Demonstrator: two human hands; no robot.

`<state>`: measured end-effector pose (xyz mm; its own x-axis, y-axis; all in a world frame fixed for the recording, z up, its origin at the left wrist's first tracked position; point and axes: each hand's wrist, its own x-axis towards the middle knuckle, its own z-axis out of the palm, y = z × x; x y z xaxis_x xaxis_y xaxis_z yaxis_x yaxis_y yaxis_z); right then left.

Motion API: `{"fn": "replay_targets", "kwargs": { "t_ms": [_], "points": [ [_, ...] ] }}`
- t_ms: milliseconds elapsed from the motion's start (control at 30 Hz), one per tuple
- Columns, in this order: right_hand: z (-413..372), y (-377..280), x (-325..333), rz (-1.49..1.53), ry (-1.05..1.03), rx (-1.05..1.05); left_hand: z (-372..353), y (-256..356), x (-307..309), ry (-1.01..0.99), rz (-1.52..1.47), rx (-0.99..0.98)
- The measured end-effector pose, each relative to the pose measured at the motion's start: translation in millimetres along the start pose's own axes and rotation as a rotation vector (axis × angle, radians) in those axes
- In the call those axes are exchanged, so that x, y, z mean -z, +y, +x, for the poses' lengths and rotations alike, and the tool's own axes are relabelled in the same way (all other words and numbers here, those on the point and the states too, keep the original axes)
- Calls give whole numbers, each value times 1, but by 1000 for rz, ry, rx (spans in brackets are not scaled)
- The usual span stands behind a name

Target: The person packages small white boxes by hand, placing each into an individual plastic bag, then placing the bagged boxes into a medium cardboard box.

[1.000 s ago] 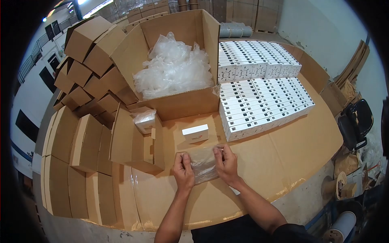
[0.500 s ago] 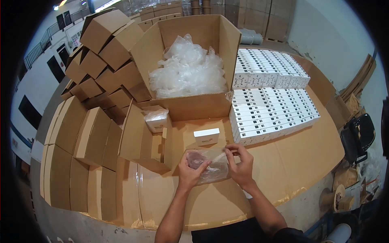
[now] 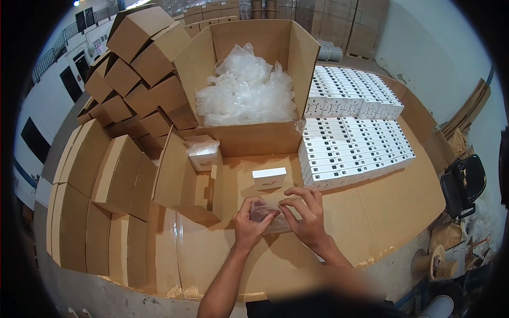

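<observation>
A thin clear plastic bag (image 3: 277, 227) stretches between my two hands above the cardboard-covered table. My left hand (image 3: 251, 227) grips its left side, with fingers behind it and thumb across the front. At the bag's upper right edge, thumb and forefinger of my right hand (image 3: 306, 216) are pinched together. Just beyond the hands a small white box (image 3: 269, 179) with a printed front stands on the cardboard. To the left, an open brown carton (image 3: 185, 185) lies with a white box wrapped in plastic (image 3: 204, 156) inside its far end.
A large open carton (image 3: 260, 139) heaped with clear plastic bags (image 3: 246, 93) stands behind. Stacked white boxes (image 3: 355, 151) fill the right rear. Brown cartons (image 3: 74, 222) are piled along the left. A black chair (image 3: 466, 183) stands off the table's right side.
My right hand has moved left, closer to my left hand, and the bag between them has gone from spread out to more gathered. The white box stays put.
</observation>
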<state>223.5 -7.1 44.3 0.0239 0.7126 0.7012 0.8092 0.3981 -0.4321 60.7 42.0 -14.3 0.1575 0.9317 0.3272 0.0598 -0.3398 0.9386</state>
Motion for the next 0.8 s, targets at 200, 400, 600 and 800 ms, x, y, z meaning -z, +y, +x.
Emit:
{"fn": "replay_targets", "kwargs": {
  "t_ms": [200, 400, 600, 800],
  "points": [
    [-3, 1, 1, 0, 5, 37, 4, -1, -1, -23, -56, 153],
    [4, 9, 7, -74, -107, 196, 5, -4, 2, -59, -26, 179],
    [20, 8, 14, -38, -406, 238, 1, 1, 0, -103, 56, 41],
    [38, 4, 20, 73, -579, 138, 3, 15, 2, -201, -28, 169]
  ]
}}
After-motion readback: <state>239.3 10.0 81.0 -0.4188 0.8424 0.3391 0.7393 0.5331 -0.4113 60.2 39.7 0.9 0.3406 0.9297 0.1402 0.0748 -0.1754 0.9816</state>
